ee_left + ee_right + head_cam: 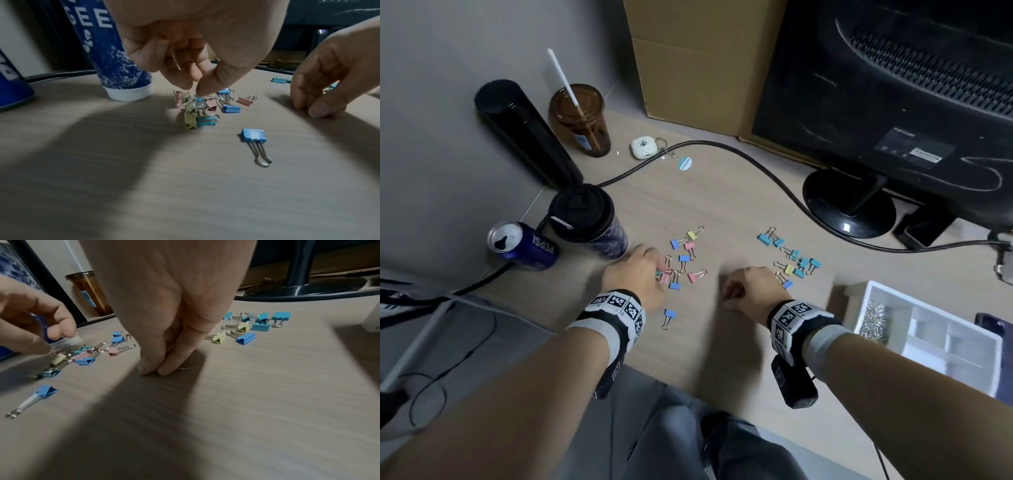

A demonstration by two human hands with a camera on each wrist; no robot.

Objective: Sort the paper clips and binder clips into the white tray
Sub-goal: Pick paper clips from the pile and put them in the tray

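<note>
Pastel binder clips lie in two loose groups on the desk, a left group and a right group. My left hand reaches into the left group and pinches a teal binder clip between thumb and fingers. A lone blue binder clip lies nearer to me. My right hand has its fingertips pinched together on the bare desk between the groups, on a small silver paper clip that barely shows. The white tray sits at the right, with silver paper clips in its left compartment.
A Pepsi can, a dark-lidded tumbler, a black cylinder and a brown jar stand along the left. A black cable crosses the desk behind the clips. The monitor stand and a cardboard box are at the back.
</note>
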